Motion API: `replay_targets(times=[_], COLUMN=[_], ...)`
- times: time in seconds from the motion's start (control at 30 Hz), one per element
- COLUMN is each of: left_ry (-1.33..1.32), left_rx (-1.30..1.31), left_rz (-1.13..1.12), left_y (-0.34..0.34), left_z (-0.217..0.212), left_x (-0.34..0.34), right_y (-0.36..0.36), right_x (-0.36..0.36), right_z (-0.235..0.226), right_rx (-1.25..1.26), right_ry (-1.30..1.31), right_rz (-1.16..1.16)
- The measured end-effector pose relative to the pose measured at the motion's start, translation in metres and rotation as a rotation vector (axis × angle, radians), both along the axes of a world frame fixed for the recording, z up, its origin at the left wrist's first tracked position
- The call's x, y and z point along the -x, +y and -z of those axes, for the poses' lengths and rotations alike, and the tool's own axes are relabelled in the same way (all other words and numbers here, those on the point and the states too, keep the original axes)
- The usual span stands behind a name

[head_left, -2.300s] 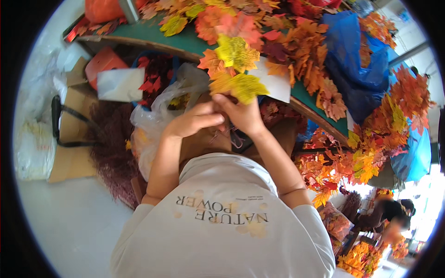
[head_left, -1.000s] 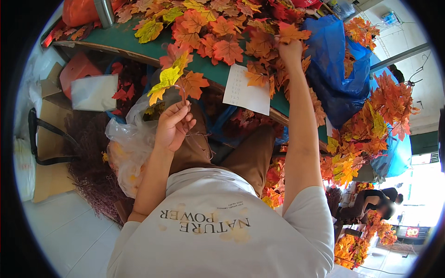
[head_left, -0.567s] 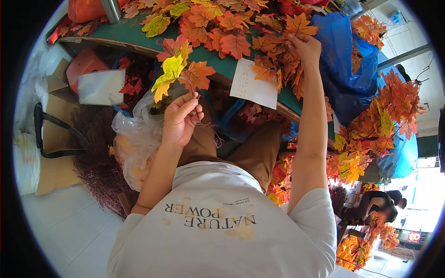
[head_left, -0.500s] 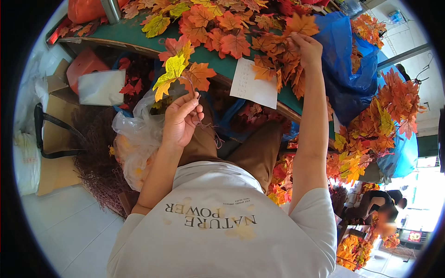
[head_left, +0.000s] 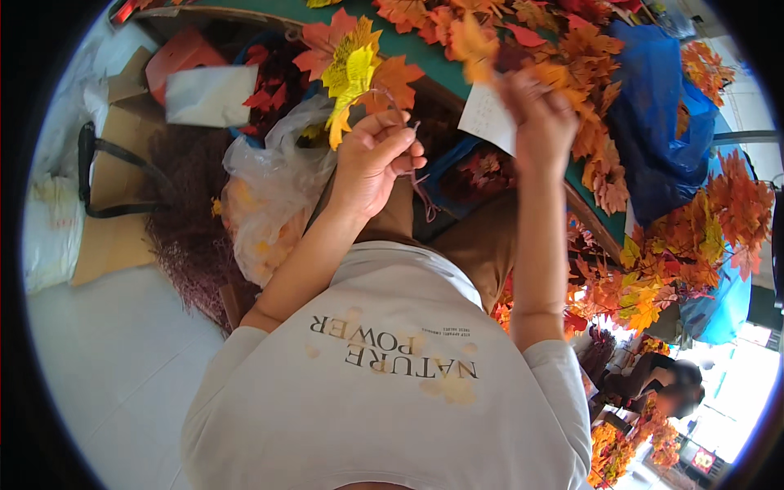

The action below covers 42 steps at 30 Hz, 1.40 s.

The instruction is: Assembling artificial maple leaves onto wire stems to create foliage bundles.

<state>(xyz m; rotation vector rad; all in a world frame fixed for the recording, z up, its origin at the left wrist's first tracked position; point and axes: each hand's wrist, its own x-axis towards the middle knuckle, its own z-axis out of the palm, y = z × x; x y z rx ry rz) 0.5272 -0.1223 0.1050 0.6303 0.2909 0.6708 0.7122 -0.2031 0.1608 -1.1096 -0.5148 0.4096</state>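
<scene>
The left hand point(head_left: 376, 163) was closed, thumb and fingers gripping the stem of a leaf spray point(head_left: 351, 73), whose red, yellow and orange leaves stood above that hand, near the edge of the green table point(head_left: 445, 75). The right hand point(head_left: 539, 122), blurred, appeared closed at the fingertips on an orange leaf point(head_left: 475, 49). A white sheet point(head_left: 487, 118) lay partly behind it; a blue bag point(head_left: 657, 122) stood farther right

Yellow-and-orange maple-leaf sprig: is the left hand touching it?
Touching. The head view shows the left hand pinching the base of the maple-leaf sprig between thumb and fingers, its leaves spreading beyond the fingertips.
</scene>
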Motion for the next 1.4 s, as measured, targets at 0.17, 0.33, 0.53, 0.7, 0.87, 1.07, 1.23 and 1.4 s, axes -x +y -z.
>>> replay_targets(times=[0.17,0.33,0.53,0.7,0.87,1.07,1.23,1.4], left_ry=[-0.048,-0.034,0.05,0.092,0.095,0.128,0.112,0.069], left_rx=[-0.068,-0.108,-0.139,-0.122,-0.12,-0.099,-0.13,-0.138], left_rz=[0.033,0.042,0.036,0.016,0.043,0.051,0.059,0.071], left_y=[-0.003,-0.003,-0.005,-0.003,-0.002,-0.003,-0.003,-0.003], left_z=[-0.001,0.001,-0.001,0.002,0.005,0.007,0.009,0.01], left_x=[-0.003,0.0,0.002,0.001,0.0,0.0,-0.001,-0.001], right_y=[0.0,0.0,-0.003,0.0,0.0,-0.001,-0.002,-0.004], right_x=[0.079,0.086,0.088,0.093,0.092,0.094,0.099,0.1], right_z=[0.045,0.058,0.066,0.065,0.069,0.07,0.069,0.072], right_rx=[-0.076,-0.143,-0.175,-0.168,-0.169,-0.148,-0.204,-0.219], right_ry=[0.519,0.733,0.71,0.697,0.718,0.648,0.742,0.699], right_rz=[-0.246,-0.32,-0.422,-0.361,-0.345,-0.285,-0.253,-0.286])
